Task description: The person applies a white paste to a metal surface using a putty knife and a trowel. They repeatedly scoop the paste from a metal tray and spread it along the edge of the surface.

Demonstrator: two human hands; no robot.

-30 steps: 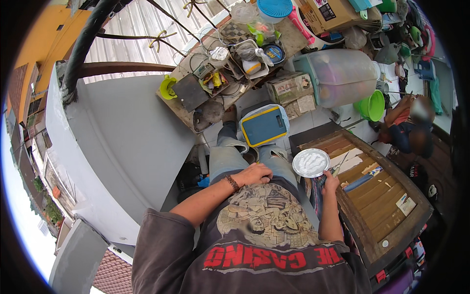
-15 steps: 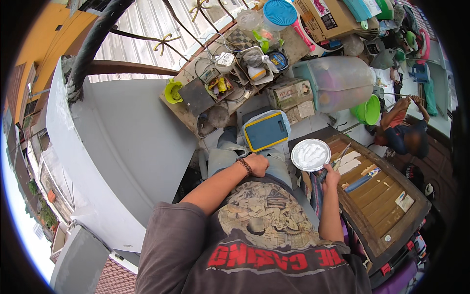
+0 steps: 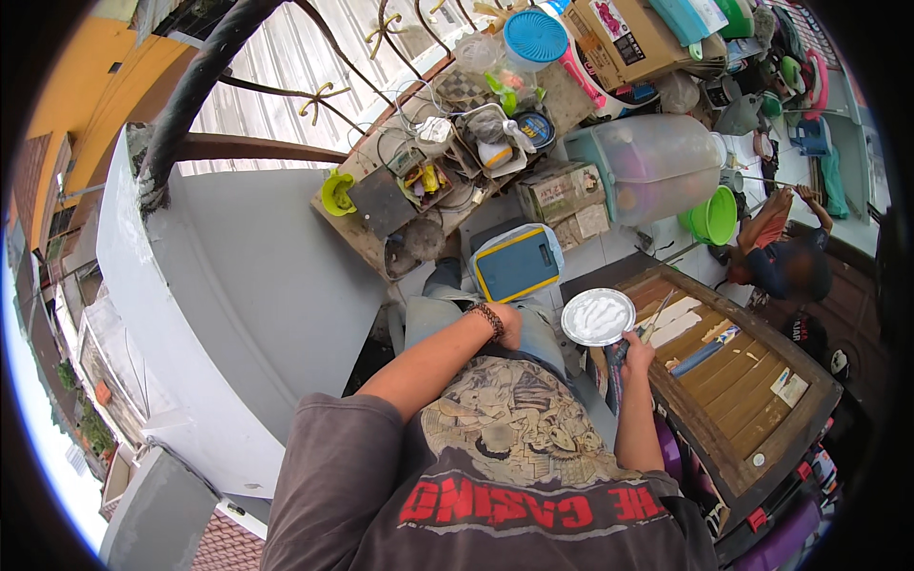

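My left hand (image 3: 509, 328), with a dark beaded bracelet at the wrist, is closed over my lap. Its fingers are turned away, so whatever it holds is hidden. Off to the right, my right hand (image 3: 637, 353) is closed at the edge of a shallow round dish (image 3: 598, 317) smeared with thick white paste. A slim pointed tool (image 3: 657, 312) sticks up beside these fingers and appears to be gripped along with the dish. Beyond my knees sits a blue-grey board with a yellow rim (image 3: 519, 264), on a pale plastic container.
A framed wooden panel (image 3: 738, 400) lies at right, with a blue-handled brush (image 3: 703, 354) and scraps on it. Ahead stands a cluttered table (image 3: 367, 233); a grey wall (image 3: 257, 295) rises at left. A green bucket (image 3: 712, 217) stands near another person (image 3: 785, 262) holding a pole.
My right hand, the dish and the pointed tool have come slightly nearer and to the left together. My left hand has shifted a little right and turned.
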